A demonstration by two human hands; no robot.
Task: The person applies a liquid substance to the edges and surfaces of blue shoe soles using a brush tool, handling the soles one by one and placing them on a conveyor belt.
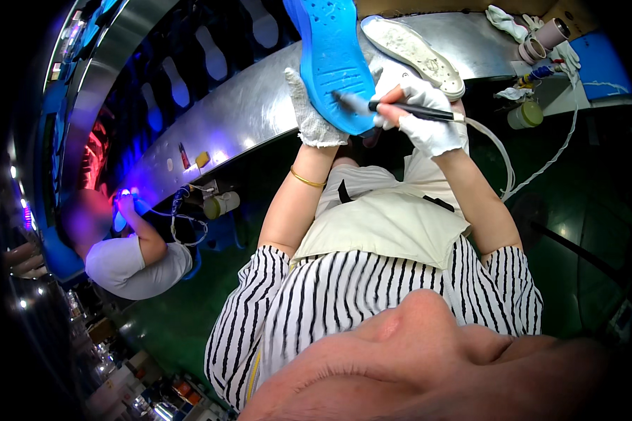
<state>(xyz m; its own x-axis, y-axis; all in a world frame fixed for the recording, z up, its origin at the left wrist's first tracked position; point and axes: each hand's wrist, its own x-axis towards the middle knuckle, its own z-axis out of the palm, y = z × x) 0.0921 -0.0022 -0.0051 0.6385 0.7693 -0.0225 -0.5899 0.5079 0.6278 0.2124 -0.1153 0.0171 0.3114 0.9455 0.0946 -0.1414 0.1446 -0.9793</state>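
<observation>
My left hand point(310, 116), in a white knit glove, grips the heel end of a blue shoe sole point(336, 59) by its left edge. The sole is tilted up over the bench edge, its grooved and dimpled face toward me. A black-handled brush point(420, 111) is pinched in my right hand point(423, 125), whose white glove leaves the fingertips bare. The bristles touch or hover just over the sole near its heel; contact cannot be told. From the handle's end runs a pale hose point(497, 144). Just beyond my right hand, an off-white shoe sole point(416, 50) lies on the bench.
The curved metal bench point(246, 112) runs along a dark conveyor carrying several soles point(178, 84). At far right are cups point(551, 34), gloves point(505, 22) and a hanging pot point(525, 115). Left, a co-worker point(137, 263) sits by the bench, near a yellow block point(202, 159).
</observation>
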